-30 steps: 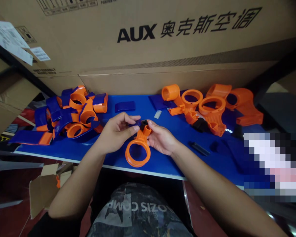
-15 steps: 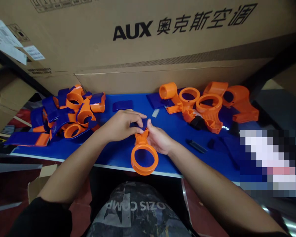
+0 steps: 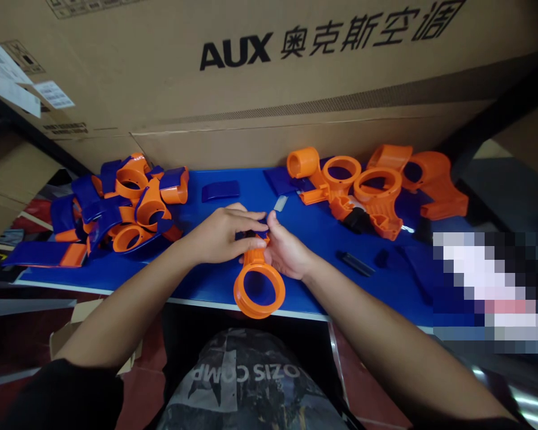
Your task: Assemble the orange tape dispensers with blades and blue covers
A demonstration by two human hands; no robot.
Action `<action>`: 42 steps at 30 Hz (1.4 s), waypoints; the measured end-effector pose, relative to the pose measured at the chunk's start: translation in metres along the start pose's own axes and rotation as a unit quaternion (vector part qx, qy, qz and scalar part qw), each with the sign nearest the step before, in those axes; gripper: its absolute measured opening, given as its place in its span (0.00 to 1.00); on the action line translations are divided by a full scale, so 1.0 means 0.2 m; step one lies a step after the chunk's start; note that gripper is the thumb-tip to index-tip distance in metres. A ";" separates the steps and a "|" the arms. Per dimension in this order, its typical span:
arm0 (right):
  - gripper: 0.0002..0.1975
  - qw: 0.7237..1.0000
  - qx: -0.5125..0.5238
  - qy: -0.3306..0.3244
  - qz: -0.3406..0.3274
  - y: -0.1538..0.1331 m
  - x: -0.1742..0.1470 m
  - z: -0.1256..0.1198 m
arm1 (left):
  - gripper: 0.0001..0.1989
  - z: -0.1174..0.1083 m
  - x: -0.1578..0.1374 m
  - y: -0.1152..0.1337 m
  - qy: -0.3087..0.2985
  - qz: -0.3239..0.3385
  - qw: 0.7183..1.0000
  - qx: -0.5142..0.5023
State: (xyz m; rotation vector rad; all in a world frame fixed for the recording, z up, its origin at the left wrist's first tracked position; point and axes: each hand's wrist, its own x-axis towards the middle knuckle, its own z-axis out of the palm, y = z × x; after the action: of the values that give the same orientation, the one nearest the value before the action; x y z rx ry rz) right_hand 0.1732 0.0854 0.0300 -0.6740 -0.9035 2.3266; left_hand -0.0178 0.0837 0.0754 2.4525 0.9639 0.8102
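An orange plastic tape dispenser (image 3: 259, 312), with a large round ring at its near end, is between my hands above the front of the table. My right hand (image 3: 290, 251) is closed round its narrow far part, the thumb upright alongside. My left hand (image 3: 222, 234) bends over that same end, fingers and thumb pressing on a small dark blue plastic piece (image 3: 262, 234). Fingers hide most of this piece, so how it sits on the dispenser cannot be made out. The ring hangs toward my body, nothing inside it.
A blue table (image 3: 197, 275) carries blue-and-orange dispensers (image 3: 128, 239) piled at left and orange dispensers (image 3: 379, 185) at right. Behind my hands lie a blue plate (image 3: 220, 190) and a small clear piece (image 3: 280, 203). A dark strip (image 3: 357, 264) lies right; a large carton (image 3: 170, 83) stands behind.
My left fingers have come down over the blue piece, covering more of it. The dispenser's ring has tilted a little and shifted slightly left. My right hand keeps its grip.
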 end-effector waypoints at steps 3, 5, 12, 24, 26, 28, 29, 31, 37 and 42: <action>0.38 1.000 -0.006 -0.007 -0.012 0.00 0.01 0.00 | 0.14 0.01 -0.04 0.01 0.019 -0.016 1.000 0.010; 0.38 1.000 -0.010 -0.011 -0.016 0.01 0.01 0.01 | 0.13 0.02 -0.05 0.02 0.033 -0.036 0.999 0.012; 0.37 1.000 -0.023 0.002 -0.013 0.00 -0.01 0.02 | 0.06 0.03 -0.02 0.04 0.066 -0.080 0.995 0.005; 0.27 0.998 -0.048 0.038 -0.015 0.05 0.01 -0.01 | 0.08 -0.04 -0.03 0.04 -0.006 -0.013 0.999 0.047; 0.26 0.998 -0.050 0.035 -0.014 0.05 0.01 -0.01 | 0.08 -0.04 -0.04 0.04 -0.005 -0.013 0.999 0.044; 0.26 0.998 -0.045 0.030 -0.014 0.05 0.01 -0.01 | 0.09 -0.04 -0.04 0.04 -0.003 -0.012 0.999 0.044; 0.26 0.999 -0.041 0.028 -0.014 0.05 0.01 -0.01 | 0.10 -0.04 -0.04 0.04 -0.004 -0.011 0.999 0.043; 0.26 0.999 -0.035 0.027 -0.011 0.04 0.01 0.00 | 0.11 -0.04 -0.03 0.04 -0.010 -0.008 0.999 0.039; 0.25 0.999 -0.026 0.035 -0.011 0.04 0.00 0.00 | 0.09 -0.02 -0.02 0.03 -0.010 -0.018 0.999 0.035; 0.24 0.999 -0.029 0.043 -0.014 0.05 0.01 -0.01 | 0.07 0.01 -0.04 0.03 0.026 -0.006 0.998 0.056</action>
State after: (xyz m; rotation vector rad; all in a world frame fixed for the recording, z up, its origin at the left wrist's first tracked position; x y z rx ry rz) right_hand 0.1703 0.0812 0.0220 -0.7751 -0.9379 2.2360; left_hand -0.0183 0.0734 0.0747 2.5285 1.0681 0.8423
